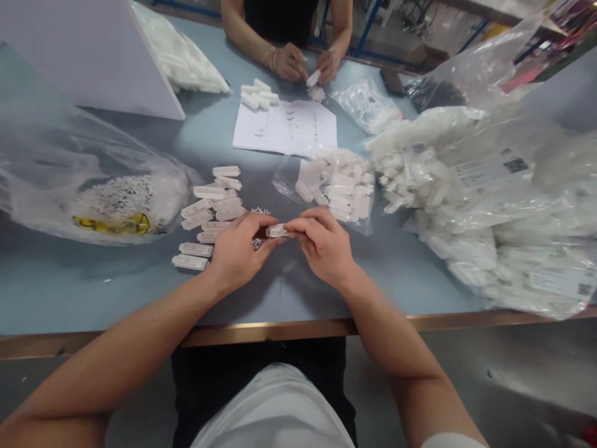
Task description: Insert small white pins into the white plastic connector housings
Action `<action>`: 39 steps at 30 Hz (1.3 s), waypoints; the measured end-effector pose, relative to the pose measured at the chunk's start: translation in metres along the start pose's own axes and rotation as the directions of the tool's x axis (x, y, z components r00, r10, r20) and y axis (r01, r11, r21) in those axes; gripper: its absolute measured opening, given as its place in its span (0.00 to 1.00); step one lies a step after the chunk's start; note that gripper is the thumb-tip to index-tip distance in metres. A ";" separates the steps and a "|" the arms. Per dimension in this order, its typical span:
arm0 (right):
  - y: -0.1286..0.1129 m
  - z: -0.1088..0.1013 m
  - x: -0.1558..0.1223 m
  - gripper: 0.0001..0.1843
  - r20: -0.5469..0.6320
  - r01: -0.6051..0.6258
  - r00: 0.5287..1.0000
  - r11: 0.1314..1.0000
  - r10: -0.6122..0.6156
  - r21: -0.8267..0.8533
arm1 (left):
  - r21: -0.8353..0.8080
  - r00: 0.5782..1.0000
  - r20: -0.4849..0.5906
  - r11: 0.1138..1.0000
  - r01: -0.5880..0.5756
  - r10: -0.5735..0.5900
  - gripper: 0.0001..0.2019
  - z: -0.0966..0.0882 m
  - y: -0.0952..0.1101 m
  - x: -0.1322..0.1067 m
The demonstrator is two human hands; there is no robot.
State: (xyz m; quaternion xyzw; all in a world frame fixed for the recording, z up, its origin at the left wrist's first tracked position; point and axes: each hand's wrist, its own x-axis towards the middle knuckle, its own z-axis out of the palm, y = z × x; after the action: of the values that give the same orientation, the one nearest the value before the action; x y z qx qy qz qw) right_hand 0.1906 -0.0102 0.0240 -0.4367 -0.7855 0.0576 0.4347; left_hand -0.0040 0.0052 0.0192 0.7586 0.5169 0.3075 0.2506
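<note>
Your left hand (240, 252) and right hand (325, 244) grip, with fingertips, opposite ends of one small white oblong plastic piece (278, 231), perhaps for keeping it steady.

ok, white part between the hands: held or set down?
Held. The left hand and right hand each have fingers at one end of the white part.

left hand (239, 250) and right hand (326, 244) both pinch, fingertips (269, 221) close together; forearms (140, 336) slant outward behind the fingertips.
</note>
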 end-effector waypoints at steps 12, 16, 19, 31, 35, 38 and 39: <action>0.004 0.007 -0.004 0.13 -0.026 0.166 0.986 0.985 -0.168 -0.046 | -0.001 0.994 0.050 0.995 0.100 -0.100 0.15 -0.001 0.005 -0.004; 0.003 0.006 -0.004 0.12 -0.008 0.154 0.988 0.987 -0.154 -0.050 | 0.027 0.994 0.054 0.995 0.092 -0.093 0.14 -0.002 0.007 -0.003; 0.002 0.006 -0.004 0.12 -0.006 0.140 0.990 0.989 -0.140 -0.048 | 0.042 0.995 0.058 0.996 0.080 -0.082 0.15 -0.002 0.008 -0.003; 0.001 0.004 -0.004 0.11 0.069 0.028 0.997 0.999 -0.030 0.029 | 0.025 0.999 0.046 0.999 0.022 -0.023 0.14 0.000 0.003 -0.005; 0.001 0.002 -0.002 0.11 0.105 -0.012 0.994 0.998 0.005 0.061 | 0.066 0.999 0.044 0.998 -0.011 0.008 0.13 0.001 0.002 -0.006; 0.002 -0.002 0.000 0.07 0.168 -0.123 0.981 0.982 0.098 0.144 | 0.089 0.995 0.030 0.992 -0.093 0.091 0.10 0.002 0.000 -0.008; 0.003 -0.003 0.001 0.04 0.194 -0.175 0.971 0.969 0.140 0.177 | 0.089 0.991 0.014 0.987 -0.133 0.132 0.10 0.003 -0.001 -0.008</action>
State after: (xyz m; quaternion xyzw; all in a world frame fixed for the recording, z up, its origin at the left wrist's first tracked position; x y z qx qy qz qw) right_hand 0.1949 -0.0083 0.0254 -0.4468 -0.7750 0.2071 0.3961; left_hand -0.0050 -0.0020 0.0147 0.8028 0.4777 0.2971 0.1975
